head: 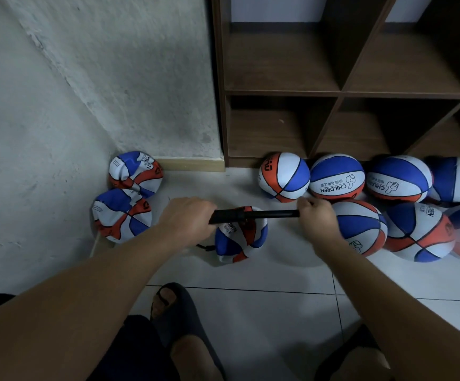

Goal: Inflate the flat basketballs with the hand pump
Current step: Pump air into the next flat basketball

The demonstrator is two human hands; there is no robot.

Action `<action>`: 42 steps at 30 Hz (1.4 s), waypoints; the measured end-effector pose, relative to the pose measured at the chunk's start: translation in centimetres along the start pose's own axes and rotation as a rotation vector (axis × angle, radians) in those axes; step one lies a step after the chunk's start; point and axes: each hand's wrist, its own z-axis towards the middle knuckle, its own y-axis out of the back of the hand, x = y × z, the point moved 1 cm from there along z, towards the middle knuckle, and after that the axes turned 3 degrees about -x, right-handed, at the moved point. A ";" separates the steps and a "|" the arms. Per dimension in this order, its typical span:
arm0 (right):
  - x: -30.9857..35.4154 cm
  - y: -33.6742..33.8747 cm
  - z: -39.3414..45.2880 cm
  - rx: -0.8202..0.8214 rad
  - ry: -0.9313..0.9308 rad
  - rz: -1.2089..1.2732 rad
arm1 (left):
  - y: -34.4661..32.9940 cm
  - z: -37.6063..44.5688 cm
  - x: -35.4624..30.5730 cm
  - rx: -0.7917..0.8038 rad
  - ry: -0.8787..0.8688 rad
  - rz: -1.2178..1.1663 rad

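A black hand pump (253, 215) lies level above the floor between my hands. My left hand (187, 215) grips its thick barrel end, and my right hand (317, 218) grips the handle end, with the thin rod drawn out. Under the pump sits a crumpled flat basketball (240, 239) in red, white and blue, with a short black hose (205, 247) at its left side. Two more flat balls lie in the wall corner, one (135, 173) behind the other (121, 215).
Several round inflated balls (337, 177) line the foot of a brown open shelf unit (339, 92) and crowd the floor at right. A rough grey wall (86, 92) closes the left. My sandalled foot (174, 306) rests on the white tiles below.
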 end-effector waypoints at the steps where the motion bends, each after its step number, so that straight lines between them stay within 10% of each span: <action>1: -0.2 0.6 0.4 -0.002 -0.014 -0.002 | 0.0 -0.1 0.2 0.007 0.004 0.003; 42: 1.2 -4.5 -3.8 -0.163 0.215 0.044 | 1.6 0.7 -1.7 0.042 -0.030 -0.008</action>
